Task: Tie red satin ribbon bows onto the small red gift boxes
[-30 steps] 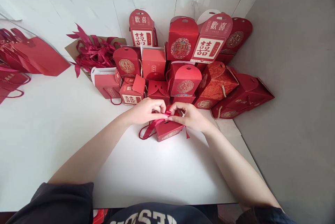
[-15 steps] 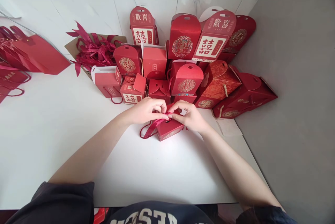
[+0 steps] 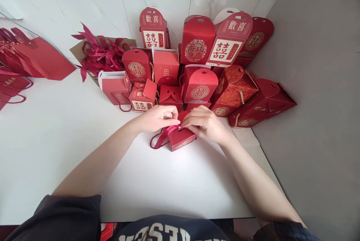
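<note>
On the white table a small red gift box (image 3: 182, 142) stands between my hands, with a dark red cord handle (image 3: 153, 144) looped at its left. A crimson ribbon (image 3: 166, 136) lies across the top of the box, its loose part hanging over the left side. My left hand (image 3: 160, 118) pinches the ribbon with thumb and forefinger at the top of the box. From the right, my right hand (image 3: 206, 124) pinches the ribbon close to the left fingertips. Its fingers partly cover the ribbon and the box's right side.
Several red gift boxes (image 3: 201, 87) are stacked just behind my hands. A brown paper bag (image 3: 75, 50) full of crimson ribbons (image 3: 104, 55) stands at the back left. Red paper bags (image 3: 45, 59) are at the far left. A grey wall (image 3: 315, 121) borders the right side.
My right hand has turned, its back now facing up more and its fingers closer together over the ribbon. My left hand and the box have barely moved.
</note>
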